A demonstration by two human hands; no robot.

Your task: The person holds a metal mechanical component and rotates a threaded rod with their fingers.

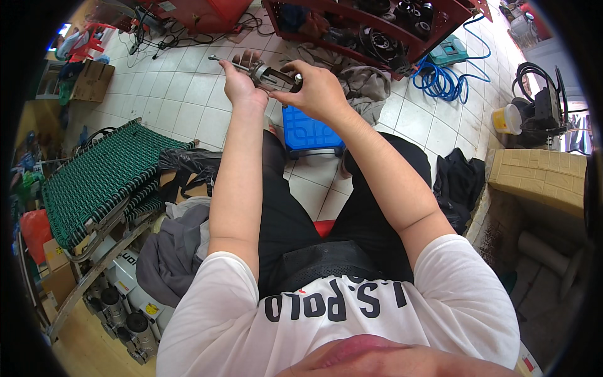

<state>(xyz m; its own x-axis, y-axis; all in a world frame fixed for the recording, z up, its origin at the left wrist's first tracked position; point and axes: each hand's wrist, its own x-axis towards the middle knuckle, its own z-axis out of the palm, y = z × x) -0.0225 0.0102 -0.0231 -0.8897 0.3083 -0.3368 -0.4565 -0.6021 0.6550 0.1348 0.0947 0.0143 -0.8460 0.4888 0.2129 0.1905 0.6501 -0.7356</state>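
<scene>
A metal mechanical part [267, 74] with a long thin rod, a round collar and parallel bars is held out in front of me, over the tiled floor. My left hand [244, 83] has its palm turned up and its fingers curled behind the rod and collar. At the other end, the thumb and fingers of my right hand [314, 91] close round the dark end of the part. Its exact kind is hard to make out. Below the hands, between my legs, stands a low blue plastic stool [311, 129] with a patterned top.
A red shelf rack [370, 31] with dark round parts stands ahead, a grey cloth [367, 91] beside it. A coiled blue hose [443, 81] lies to the right. At left are a green woven folding bed [103, 179] and a grey garment [176, 248]. A white bucket [506, 119] stands far right.
</scene>
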